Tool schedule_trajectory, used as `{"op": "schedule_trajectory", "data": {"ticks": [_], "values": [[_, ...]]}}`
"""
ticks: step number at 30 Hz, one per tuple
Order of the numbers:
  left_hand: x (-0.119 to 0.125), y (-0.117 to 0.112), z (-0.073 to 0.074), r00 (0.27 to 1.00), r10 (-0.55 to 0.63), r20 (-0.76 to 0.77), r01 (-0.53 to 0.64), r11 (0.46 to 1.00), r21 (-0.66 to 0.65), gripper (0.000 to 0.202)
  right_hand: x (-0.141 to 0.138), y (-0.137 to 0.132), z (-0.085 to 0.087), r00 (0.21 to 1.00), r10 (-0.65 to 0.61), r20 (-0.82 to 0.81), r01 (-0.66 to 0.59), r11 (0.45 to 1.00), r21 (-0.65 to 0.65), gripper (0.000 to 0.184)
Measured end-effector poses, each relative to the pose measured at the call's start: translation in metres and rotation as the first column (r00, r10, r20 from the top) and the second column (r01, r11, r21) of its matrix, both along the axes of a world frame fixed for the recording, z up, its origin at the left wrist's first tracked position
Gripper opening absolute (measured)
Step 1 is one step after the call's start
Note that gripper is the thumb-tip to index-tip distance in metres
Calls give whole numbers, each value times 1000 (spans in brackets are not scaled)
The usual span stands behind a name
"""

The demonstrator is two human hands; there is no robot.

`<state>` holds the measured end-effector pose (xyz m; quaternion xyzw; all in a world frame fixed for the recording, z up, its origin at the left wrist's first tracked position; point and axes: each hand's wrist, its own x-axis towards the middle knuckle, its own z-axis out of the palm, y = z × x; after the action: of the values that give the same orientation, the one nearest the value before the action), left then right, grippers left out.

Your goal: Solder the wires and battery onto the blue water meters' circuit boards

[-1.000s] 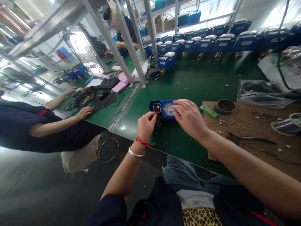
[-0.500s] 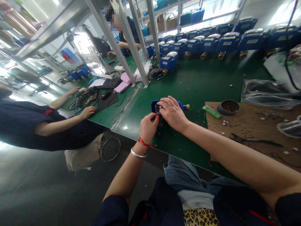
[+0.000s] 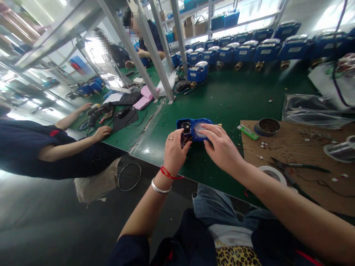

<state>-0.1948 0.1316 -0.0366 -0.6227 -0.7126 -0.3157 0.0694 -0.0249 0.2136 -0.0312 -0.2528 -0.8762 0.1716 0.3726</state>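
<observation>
A blue water meter (image 3: 196, 122) lies on the green bench before me. Its left compartment is uncovered, showing a black round part (image 3: 186, 128) and thin wires (image 3: 188, 139). Beside that compartment sits the round clear dial (image 3: 198, 130). My left hand (image 3: 175, 152) is at the near left corner of the meter, thumb and fingers apart, the thumb close to the wires. Over the right side of the dial, my right hand (image 3: 223, 146) has its fingers spread, their tips on or just above it. A brass pipe end (image 3: 220, 125) sticks out past the right hand.
On the right, a cardboard sheet (image 3: 294, 147) bears a round tin (image 3: 267, 126), a green box (image 3: 248, 132), pliers (image 3: 305, 167) and a solder spool (image 3: 342, 149). Several blue meters (image 3: 267, 50) line the back. A co-worker's hand (image 3: 102, 132) rests at left, beside a mouse pad (image 3: 126, 119).
My right hand has moved right and back from the black part onto the dial side, uncovering the compartment. My left hand has drawn slightly nearer me, its pinch opened.
</observation>
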Motion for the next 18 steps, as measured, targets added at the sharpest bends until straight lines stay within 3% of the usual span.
{"op": "schedule_trajectory", "data": {"ticks": [4, 9, 18], "values": [[14, 12, 10, 978, 74, -197, -94, 991, -99, 27, 16, -26, -21, 994, -19, -108, 8, 995, -97, 33], [18, 28, 15, 916, 153, -371, -248, 943, -223, 19, 29, -43, -50, 993, 33, -112, -50, 987, -154, 33], [15, 33, 17, 875, 56, -482, -224, 927, -300, 31, 41, -42, -66, 988, 52, -146, -85, 970, -230, 30]]}}
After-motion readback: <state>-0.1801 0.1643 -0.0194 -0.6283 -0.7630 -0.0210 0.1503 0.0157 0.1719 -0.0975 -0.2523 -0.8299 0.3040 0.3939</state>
